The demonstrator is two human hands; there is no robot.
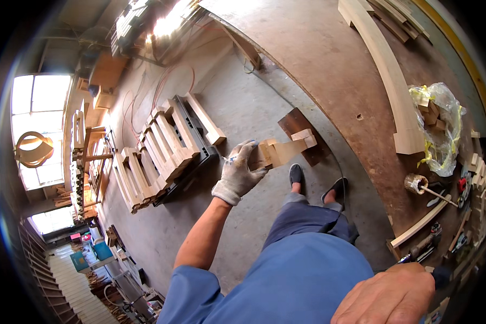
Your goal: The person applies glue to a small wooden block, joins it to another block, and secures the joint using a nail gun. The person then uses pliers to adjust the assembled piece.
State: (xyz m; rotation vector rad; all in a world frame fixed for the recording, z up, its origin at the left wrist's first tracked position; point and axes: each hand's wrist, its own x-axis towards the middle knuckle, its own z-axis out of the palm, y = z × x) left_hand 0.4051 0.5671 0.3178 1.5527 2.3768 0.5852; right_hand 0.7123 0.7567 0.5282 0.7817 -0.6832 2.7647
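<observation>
My left hand [238, 171], in a pale work glove, grips the near end of a short, shaped piece of light wood [278, 153]. The wood's far end lies over a dark brown board [302, 132] beside the workbench. Low at the right, my bare right hand [390, 297] shows its back, with the fingers curled under and out of sight. What it holds, if anything, is hidden. Near it lie a power tool [422, 244] and a curved wooden strip [422, 221].
A brown workbench [335, 65] spans the right, carrying a long curved beam [386, 70], a plastic bag of wood offcuts [440, 127] and a glue pot with a stick [416, 183]. Wooden parts [162, 148] sit on a black pallet [202, 154] at left. Hoses [159, 86] cross the floor.
</observation>
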